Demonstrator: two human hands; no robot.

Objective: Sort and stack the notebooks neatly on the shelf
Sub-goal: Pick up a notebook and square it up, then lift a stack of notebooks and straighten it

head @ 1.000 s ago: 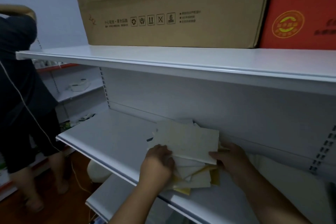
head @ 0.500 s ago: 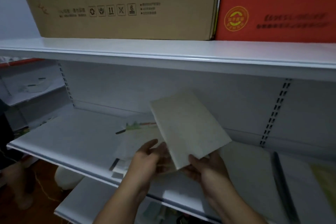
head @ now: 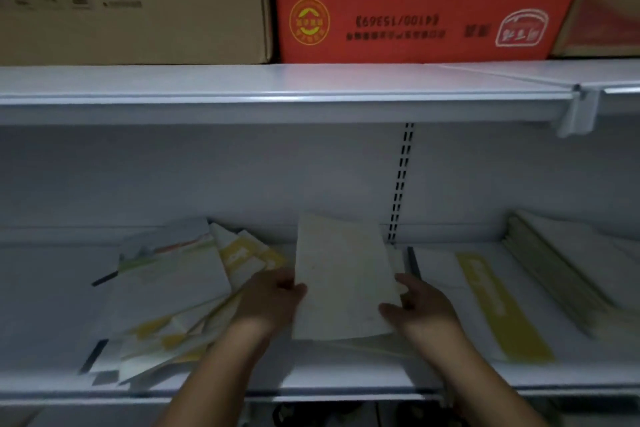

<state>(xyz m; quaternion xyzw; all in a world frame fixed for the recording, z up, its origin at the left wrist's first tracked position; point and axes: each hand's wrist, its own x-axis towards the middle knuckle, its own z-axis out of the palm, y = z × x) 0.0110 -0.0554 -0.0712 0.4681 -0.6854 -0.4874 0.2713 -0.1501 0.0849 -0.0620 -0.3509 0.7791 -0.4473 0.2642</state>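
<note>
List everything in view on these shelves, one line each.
upper shelf: one, white, top
lower shelf: one, white, below
brown cardboard box: one, brown, upper shelf, left
red box: one, red, beside it
loose notebooks: several, white and yellow, scattered, lower shelf, left
held notebook: one, cream, between both hands
striped notebook: one, white with yellow band, lower shelf, right
notebook stack: one, pale, far right
left hand: grips held notebook's left edge
right hand: grips its right edge
</note>
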